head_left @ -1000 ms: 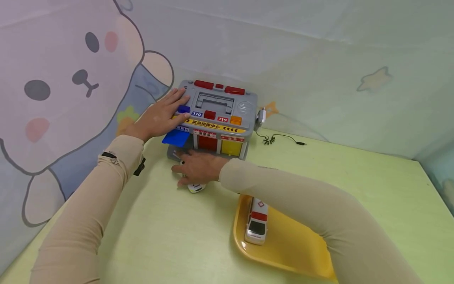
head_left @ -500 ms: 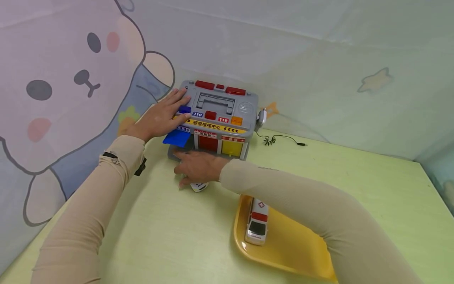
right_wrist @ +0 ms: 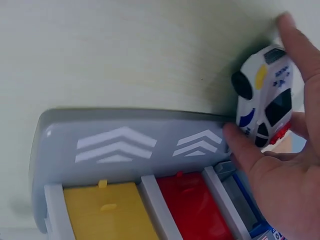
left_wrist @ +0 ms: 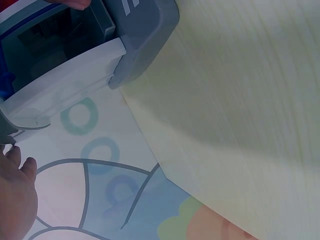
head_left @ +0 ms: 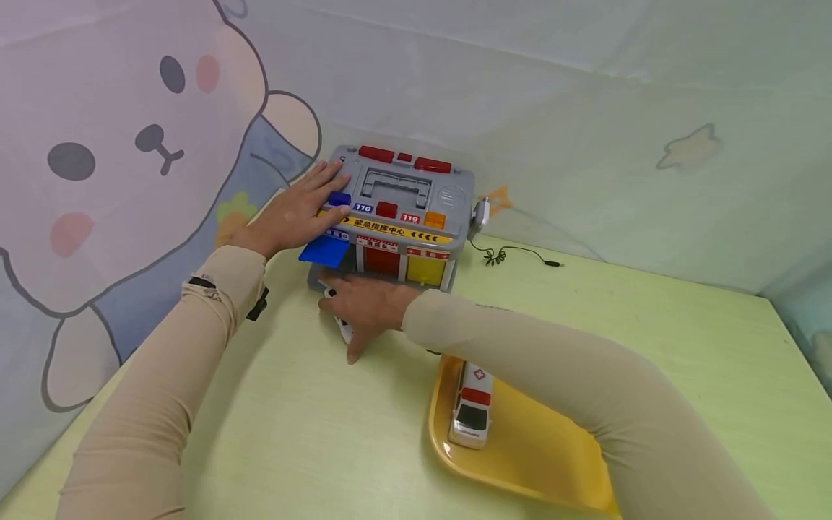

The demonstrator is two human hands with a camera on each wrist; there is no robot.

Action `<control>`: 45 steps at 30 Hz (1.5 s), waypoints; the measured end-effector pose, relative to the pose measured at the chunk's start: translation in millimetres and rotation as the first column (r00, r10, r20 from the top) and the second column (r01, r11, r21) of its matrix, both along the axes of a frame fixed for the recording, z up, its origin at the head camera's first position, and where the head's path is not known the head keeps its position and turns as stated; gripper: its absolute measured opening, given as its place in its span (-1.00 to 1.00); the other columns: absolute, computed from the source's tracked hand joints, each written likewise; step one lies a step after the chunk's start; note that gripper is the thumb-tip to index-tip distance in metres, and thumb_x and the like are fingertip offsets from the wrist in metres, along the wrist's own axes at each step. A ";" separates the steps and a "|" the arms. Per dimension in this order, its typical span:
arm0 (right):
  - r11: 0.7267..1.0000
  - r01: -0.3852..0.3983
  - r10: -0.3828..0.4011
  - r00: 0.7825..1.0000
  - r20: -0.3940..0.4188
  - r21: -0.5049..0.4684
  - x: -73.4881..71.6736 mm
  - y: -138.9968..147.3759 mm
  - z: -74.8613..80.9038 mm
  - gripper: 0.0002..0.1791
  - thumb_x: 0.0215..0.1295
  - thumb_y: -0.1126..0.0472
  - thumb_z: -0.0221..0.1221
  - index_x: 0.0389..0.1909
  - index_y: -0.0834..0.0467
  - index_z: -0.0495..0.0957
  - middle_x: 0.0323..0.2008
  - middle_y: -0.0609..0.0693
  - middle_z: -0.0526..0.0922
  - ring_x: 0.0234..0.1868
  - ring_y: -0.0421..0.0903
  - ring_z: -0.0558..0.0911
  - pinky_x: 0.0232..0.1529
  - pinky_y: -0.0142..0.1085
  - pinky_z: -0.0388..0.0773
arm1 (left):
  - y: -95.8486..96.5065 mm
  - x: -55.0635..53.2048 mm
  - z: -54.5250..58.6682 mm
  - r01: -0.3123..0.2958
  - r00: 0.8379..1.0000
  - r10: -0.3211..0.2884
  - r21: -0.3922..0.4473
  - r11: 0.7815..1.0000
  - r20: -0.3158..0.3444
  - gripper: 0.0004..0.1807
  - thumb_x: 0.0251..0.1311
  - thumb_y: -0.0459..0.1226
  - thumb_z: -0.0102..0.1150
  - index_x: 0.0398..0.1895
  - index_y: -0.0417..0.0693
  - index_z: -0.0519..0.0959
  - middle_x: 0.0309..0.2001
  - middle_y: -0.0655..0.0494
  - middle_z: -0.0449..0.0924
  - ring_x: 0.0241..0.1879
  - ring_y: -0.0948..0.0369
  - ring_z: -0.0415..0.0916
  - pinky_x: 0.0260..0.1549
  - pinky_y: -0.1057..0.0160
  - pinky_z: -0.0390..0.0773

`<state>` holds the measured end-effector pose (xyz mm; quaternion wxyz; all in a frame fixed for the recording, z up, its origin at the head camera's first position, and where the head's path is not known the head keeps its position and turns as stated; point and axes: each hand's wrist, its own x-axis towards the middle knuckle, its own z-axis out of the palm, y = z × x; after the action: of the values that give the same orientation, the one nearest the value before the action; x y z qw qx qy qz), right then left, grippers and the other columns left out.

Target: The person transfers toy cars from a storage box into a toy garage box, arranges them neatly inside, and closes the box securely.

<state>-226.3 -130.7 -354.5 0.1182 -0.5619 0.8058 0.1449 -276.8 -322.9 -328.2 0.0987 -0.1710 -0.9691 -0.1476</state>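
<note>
My left hand (head_left: pixel 292 217) rests with spread, fairly straight fingers on the left end of the roof of a grey toy rescue station (head_left: pixel 448 198). Below it, the station's blue flap door (head_left: pixel 325 252) stands raised over its bay. In front of that bay my right hand (head_left: pixel 370 307) holds a white toy police car (right_wrist: pixel 270 95) low at the station's base. Its index finger lies along one end of the car and its thumb reaches out past the other; further fingers are partly hidden behind the car. The red door (right_wrist: pixel 195 205) and yellow door (right_wrist: pixel 110 212) are down.
A yellow tray (head_left: pixel 533 448) stands at the front right, under my right forearm. A toy ambulance (head_left: pixel 471 415) lies in it. A thin black cable (head_left: pixel 520 248) runs from the station's right side. A printed cloth wall (head_left: pixel 552 108) rises close behind.
My right hand has moved its thumb outward, toward the front. The toy police car has turned, and its near end has shifted left. My left hand stays on the roof.
</note>
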 end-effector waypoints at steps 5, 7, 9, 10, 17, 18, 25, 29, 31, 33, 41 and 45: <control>1.000 0.001 -0.001 1.000 -0.002 0.003 0.8 -1.0 3.4 -0.01 0.05 -0.28 0.39 0.49 -0.07 0.24 0.58 0.12 0.04 0.48 0.06 0.26 0.47 -0.11 0.30 | -0.8 0.3 -0.2 -0.001 1.000 0.001 -0.002 1.000 0.002 -0.22 0.46 0.18 -0.19 0.60 0.03 0.02 0.64 0.07 -0.20 0.63 0.02 -0.34 0.55 -0.13 -0.12; 1.000 0.002 -0.002 1.000 -0.003 0.002 0.0 -1.7 4.8 -0.04 0.08 -0.23 0.40 0.48 -0.06 0.25 0.56 0.11 0.08 0.45 0.05 0.29 0.45 -0.10 0.33 | -1.2 0.2 -0.3 0.002 1.000 -0.002 0.000 1.000 0.000 -0.22 0.46 0.18 -0.19 0.60 0.03 0.02 0.64 0.07 -0.20 0.63 0.03 -0.34 0.55 -0.13 -0.11; 1.000 0.005 -0.005 1.000 -0.010 0.001 -0.7 -2.1 6.4 -0.07 0.10 -0.18 0.40 0.48 -0.04 0.25 0.53 0.11 0.14 0.43 0.05 0.31 0.44 -0.08 0.35 | -1.2 0.4 0.0 0.004 1.000 -0.004 0.003 1.000 0.000 -0.22 0.46 0.18 -0.19 0.60 0.03 0.02 0.64 0.07 -0.20 0.63 0.03 -0.34 0.55 -0.12 -0.11; 1.000 0.005 -0.005 1.000 -0.019 -0.003 -1.1 -2.3 6.9 -0.08 0.12 -0.16 0.39 0.48 -0.02 0.25 0.52 0.11 0.16 0.41 0.05 0.32 0.44 -0.07 0.34 | -1.2 0.6 0.3 0.003 1.000 -0.003 0.005 1.000 0.001 -0.22 0.46 0.18 -0.19 0.60 0.03 0.02 0.64 0.08 -0.20 0.63 0.03 -0.34 0.55 -0.13 -0.11; 0.999 0.003 -0.006 0.998 -0.060 -0.042 -1.5 -5.2 8.0 -0.15 0.22 -0.11 0.33 0.47 0.03 0.24 0.49 0.12 0.19 0.38 0.08 0.31 0.48 -0.09 0.28 | -1.5 1.7 2.7 -0.012 1.000 0.012 0.001 1.000 0.004 -0.23 0.47 0.17 -0.19 0.60 0.03 0.03 0.64 0.08 -0.20 0.63 -0.01 -0.32 0.54 -0.15 -0.07; 0.999 0.007 -0.010 0.998 -0.057 -0.046 -1.0 -6.0 7.9 -0.15 0.23 -0.11 0.32 0.48 0.03 0.23 0.50 0.12 0.18 0.39 0.09 0.31 0.48 -0.08 0.28 | -1.3 1.9 2.7 -0.013 1.000 0.013 0.000 1.000 0.004 -0.23 0.46 0.17 -0.19 0.60 0.04 0.03 0.64 0.08 -0.20 0.63 0.00 -0.32 0.54 -0.15 -0.07; 0.997 0.031 -0.037 0.996 -0.086 -0.072 0.2 -12.5 5.7 -0.14 0.24 -0.13 0.31 0.49 0.03 0.21 0.52 0.13 0.17 0.44 0.10 0.27 0.49 -0.06 0.27 | -1.7 0.6 0.5 -0.011 1.000 0.011 0.001 1.000 0.001 -0.22 0.45 0.19 -0.18 0.60 0.06 0.02 0.64 0.10 -0.21 0.63 0.02 -0.33 0.54 -0.14 -0.07; 0.994 0.072 -0.081 0.992 -0.102 -0.082 0.2 -15.3 4.3 -0.14 0.26 -0.14 0.29 0.50 0.02 0.20 0.53 0.15 0.16 0.47 0.13 0.25 0.47 -0.04 0.30 | -1.5 0.2 0.7 -0.009 1.000 0.009 0.005 1.000 0.003 -0.21 0.45 0.20 -0.19 0.61 0.07 0.02 0.65 0.12 -0.22 0.64 0.04 -0.35 0.55 -0.13 -0.08; 0.992 0.098 -0.106 0.990 -0.097 -0.081 0.0 -16.0 4.1 -0.14 0.26 -0.14 0.29 0.51 0.01 0.19 0.53 0.15 0.17 0.47 0.16 0.26 0.45 -0.02 0.32 | -1.1 0.4 1.1 -0.008 1.000 0.007 0.007 1.000 0.006 -0.22 0.45 0.20 -0.19 0.61 0.07 0.01 0.65 0.13 -0.23 0.64 0.06 -0.36 0.55 -0.13 -0.09; 0.990 0.118 -0.126 0.987 -0.098 -0.078 -0.3 -16.5 3.9 -0.15 0.26 -0.14 0.29 0.50 0.00 0.20 0.52 0.15 0.20 0.46 0.18 0.28 0.43 -0.01 0.34 | -0.4 0.7 1.7 -0.006 1.000 0.006 0.007 1.000 0.007 -0.22 0.45 0.19 -0.19 0.61 0.07 0.01 0.65 0.13 -0.23 0.64 0.06 -0.36 0.55 -0.13 -0.09; 0.989 0.131 -0.138 0.985 -0.108 -0.073 -2.3 -18.5 1.4 -0.22 0.32 -0.17 0.22 0.48 0.03 0.25 0.47 0.13 0.32 0.39 0.19 0.34 0.41 0.03 0.37 | 0.0 0.9 1.2 -0.007 1.000 0.007 0.006 1.000 0.009 -0.22 0.45 0.19 -0.19 0.61 0.06 0.01 0.65 0.12 -0.22 0.64 0.06 -0.36 0.55 -0.13 -0.09; 0.988 0.136 -0.143 0.985 -0.100 -0.074 -3.3 -19.6 -0.6 -0.26 0.33 -0.19 0.20 0.44 0.04 0.29 0.43 0.13 0.38 0.35 0.17 0.38 0.40 -0.01 0.40 | 0.4 1.9 0.5 -0.005 1.000 0.005 0.010 1.000 0.009 -0.22 0.45 0.19 -0.19 0.60 0.06 0.02 0.65 0.12 -0.22 0.64 0.06 -0.35 0.55 -0.14 -0.08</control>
<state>-229.6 -150.3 -355.1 0.0668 -0.4991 0.8528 0.1386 -275.0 -322.6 -327.7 0.0956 -0.1676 -0.9692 -0.1529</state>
